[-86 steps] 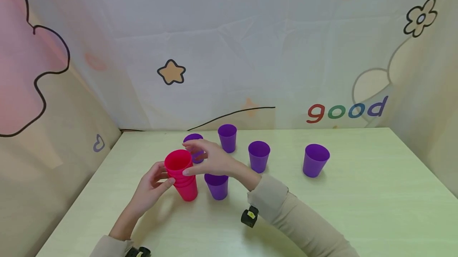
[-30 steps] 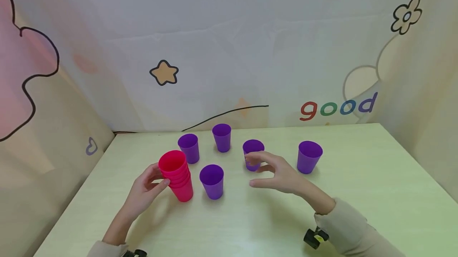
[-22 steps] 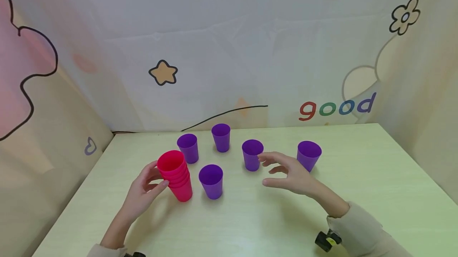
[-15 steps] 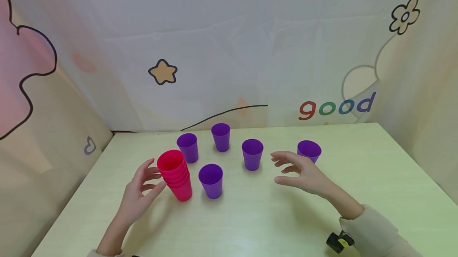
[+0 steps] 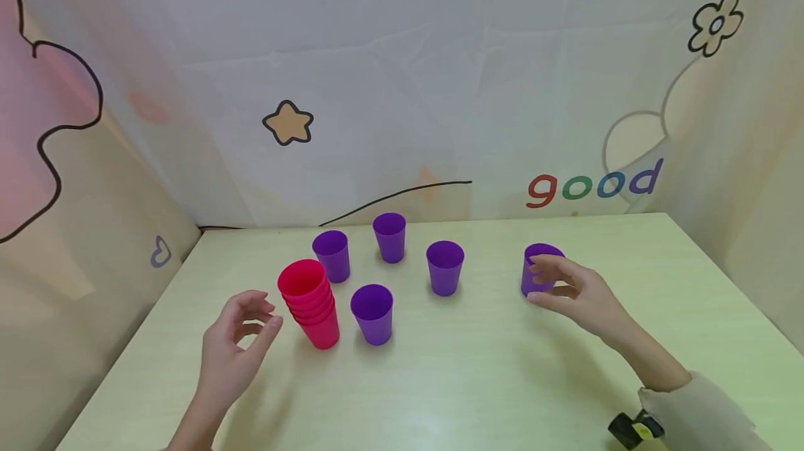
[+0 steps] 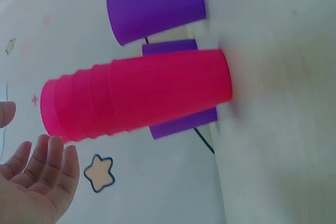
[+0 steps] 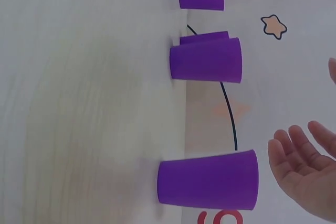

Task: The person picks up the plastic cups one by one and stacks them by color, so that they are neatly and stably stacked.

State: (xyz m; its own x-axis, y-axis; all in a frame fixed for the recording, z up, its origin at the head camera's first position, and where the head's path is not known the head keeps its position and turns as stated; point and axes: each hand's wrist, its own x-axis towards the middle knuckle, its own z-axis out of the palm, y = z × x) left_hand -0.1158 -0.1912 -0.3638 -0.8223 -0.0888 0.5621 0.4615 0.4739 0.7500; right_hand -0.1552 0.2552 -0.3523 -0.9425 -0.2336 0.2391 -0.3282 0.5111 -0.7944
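Observation:
A stack of several nested red cups [image 5: 317,311] stands upright on the left of the table. My left hand [image 5: 234,346] is just left of it, fingers loosely bent and holding nothing; the left wrist view shows a gap between fingertips and the stack [image 6: 142,95]. On the right, my right hand [image 5: 581,294] hovers at the rightmost purple cup [image 5: 532,276], partly covering it in the head view. In the right wrist view its spread fingers sit beyond the rim of that purple cup [image 7: 207,180], with nothing in them.
Purple cups stand upright around the stack: one just right of it [image 5: 373,318], one behind it [image 5: 333,259], one at the back [image 5: 391,240] and one mid-table [image 5: 445,269]. A printed cloth [image 5: 389,88] hangs behind the pale table [image 5: 427,388].
My right hand has left the red stack and moved right to the rightmost purple cup. My left hand has let go of the stack and drawn back to the left.

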